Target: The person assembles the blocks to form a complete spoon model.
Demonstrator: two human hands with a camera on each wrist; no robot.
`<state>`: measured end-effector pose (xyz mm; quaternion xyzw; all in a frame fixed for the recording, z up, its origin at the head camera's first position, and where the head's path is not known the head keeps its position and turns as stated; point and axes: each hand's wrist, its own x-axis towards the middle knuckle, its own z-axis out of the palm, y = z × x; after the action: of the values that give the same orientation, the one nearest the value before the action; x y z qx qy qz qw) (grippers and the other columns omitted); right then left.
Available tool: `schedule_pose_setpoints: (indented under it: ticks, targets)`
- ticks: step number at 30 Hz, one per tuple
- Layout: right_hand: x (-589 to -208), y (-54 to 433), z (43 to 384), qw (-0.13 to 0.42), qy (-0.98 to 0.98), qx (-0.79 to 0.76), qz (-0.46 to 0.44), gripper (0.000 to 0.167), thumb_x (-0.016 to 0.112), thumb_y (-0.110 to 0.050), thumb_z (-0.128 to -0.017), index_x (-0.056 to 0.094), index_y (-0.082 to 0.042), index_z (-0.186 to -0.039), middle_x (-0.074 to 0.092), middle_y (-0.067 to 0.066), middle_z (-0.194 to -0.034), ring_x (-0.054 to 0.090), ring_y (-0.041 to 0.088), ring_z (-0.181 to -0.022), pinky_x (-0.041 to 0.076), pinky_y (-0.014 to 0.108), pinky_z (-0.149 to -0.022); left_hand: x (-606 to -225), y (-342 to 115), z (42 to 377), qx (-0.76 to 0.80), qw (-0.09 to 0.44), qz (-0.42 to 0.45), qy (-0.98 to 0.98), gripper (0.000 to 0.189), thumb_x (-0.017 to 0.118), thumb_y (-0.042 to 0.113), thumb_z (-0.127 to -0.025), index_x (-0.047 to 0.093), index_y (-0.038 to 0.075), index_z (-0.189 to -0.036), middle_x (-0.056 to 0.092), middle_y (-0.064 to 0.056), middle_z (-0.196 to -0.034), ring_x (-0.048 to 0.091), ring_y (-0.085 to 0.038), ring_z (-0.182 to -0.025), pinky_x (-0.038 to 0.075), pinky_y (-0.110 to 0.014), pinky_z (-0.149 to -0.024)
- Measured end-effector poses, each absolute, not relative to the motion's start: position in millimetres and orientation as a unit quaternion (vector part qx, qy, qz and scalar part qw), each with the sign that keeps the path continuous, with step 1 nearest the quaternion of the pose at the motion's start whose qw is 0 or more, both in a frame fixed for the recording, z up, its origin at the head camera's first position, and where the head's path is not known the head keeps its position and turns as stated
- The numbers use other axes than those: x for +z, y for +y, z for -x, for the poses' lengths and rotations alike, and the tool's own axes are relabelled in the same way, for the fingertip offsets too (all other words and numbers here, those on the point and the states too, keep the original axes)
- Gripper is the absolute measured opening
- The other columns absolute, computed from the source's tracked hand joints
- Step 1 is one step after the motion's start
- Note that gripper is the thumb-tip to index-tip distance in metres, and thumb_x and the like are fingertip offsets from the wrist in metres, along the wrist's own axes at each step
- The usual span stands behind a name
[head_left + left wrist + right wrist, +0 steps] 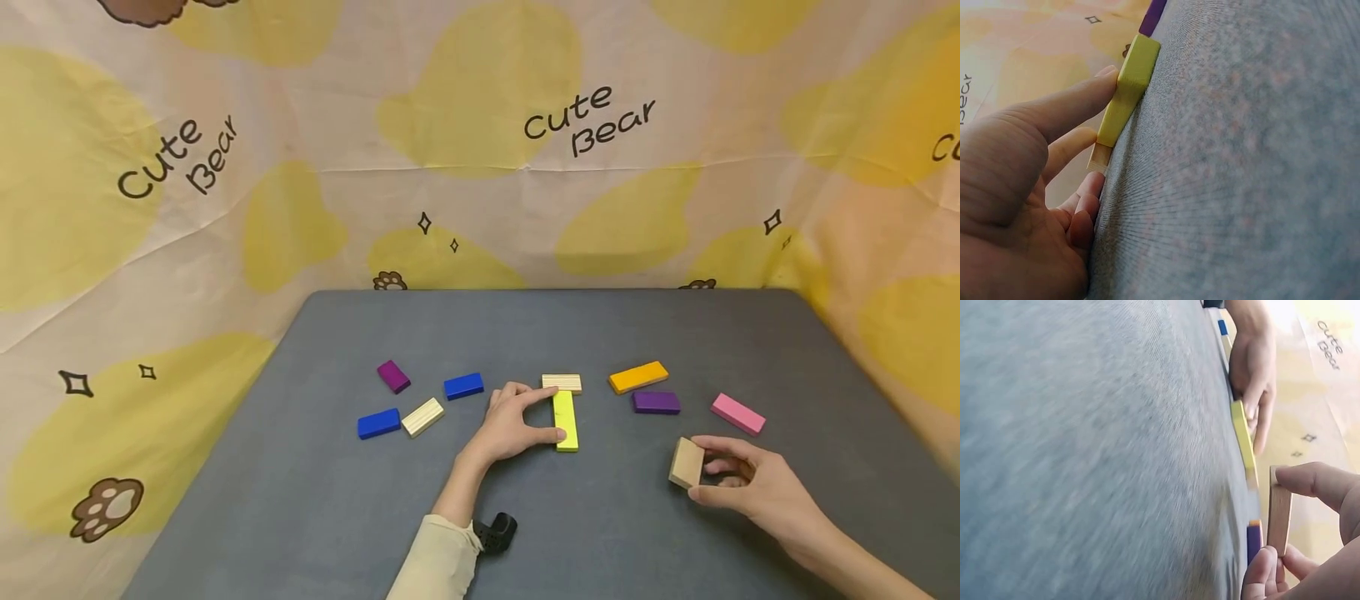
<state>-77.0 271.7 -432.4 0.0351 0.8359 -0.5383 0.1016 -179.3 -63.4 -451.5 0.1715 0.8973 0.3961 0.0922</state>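
Observation:
My left hand (508, 427) reaches over the table with thumb and index finger spread. Its thumb tip touches a yellow-green block (567, 423) near the near end, and the index fingertip is by the far end. That block lies lengthwise, meeting a pale wooden block (562, 381) set crosswise in a T shape. On the right, my right hand (757, 483) pinches a plain wooden block (686, 463) between thumb and fingers, holding it tilted. The right wrist view shows this wooden block (1279, 515) upright between thumb and fingertips.
Left of the T lie two blue blocks (463, 386), a magenta block (393, 377) and a pale wooden block (423, 417). To its right are an orange block (638, 377), a purple block (656, 403) and a pink block (738, 414). A printed cloth (480, 100) hangs behind the grey table (600, 533).

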Motion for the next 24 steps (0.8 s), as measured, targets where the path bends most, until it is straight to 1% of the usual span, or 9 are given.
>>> schedule_pose_setpoints:
  ticks: [8,15,22,24]
  targets:
    - [-429.6,250.5,81.4,0.117,0.820,-0.560,0.011,0.069,0.087,-0.013,-0.073,0.056,-0.003,-0.134,0.057,0.015,-0.109,0.059,0.021,-0.087,0.049,0.026,-0.069,-449.9,-61.0,179.4,0.387,0.099,-0.166,0.902,0.068,0.082,0.045,-0.079,0.057,0.032,-0.141,0.045,0.001,-0.117,0.035,-0.019,-0.099,0.035,-0.039,-0.086]
    - [-429.6,233.8,89.6,0.130,0.806,-0.573,0.065,0.067,0.087,-0.010,-0.073,0.057,0.000,-0.132,0.056,0.016,-0.111,0.058,0.024,-0.089,0.050,0.027,-0.067,-449.0,-62.0,179.2,0.391,0.101,-0.163,0.900,0.068,0.082,0.043,-0.079,0.057,0.031,-0.140,0.045,0.001,-0.117,0.036,-0.019,-0.100,0.036,-0.040,-0.085]
    - [-428.7,220.5,94.6,0.191,0.783,-0.586,0.090,0.067,0.086,-0.007,-0.073,0.056,0.002,-0.132,0.057,0.018,-0.100,0.058,0.025,-0.086,0.051,0.027,-0.068,-450.4,-62.6,179.9,0.391,0.097,-0.165,0.900,0.068,0.082,0.044,-0.079,0.057,0.031,-0.140,0.045,0.002,-0.115,0.035,-0.018,-0.098,0.035,-0.038,-0.084]
    - [-429.1,215.9,96.8,0.201,0.781,-0.583,0.095,0.066,0.086,-0.007,-0.074,0.056,0.002,-0.132,0.057,0.018,-0.101,0.058,0.026,-0.088,0.051,0.027,-0.068,-450.8,-62.9,180.0,0.390,0.098,-0.161,0.901,0.068,0.082,0.044,-0.078,0.057,0.032,-0.140,0.045,0.003,-0.115,0.035,-0.018,-0.098,0.035,-0.038,-0.084]
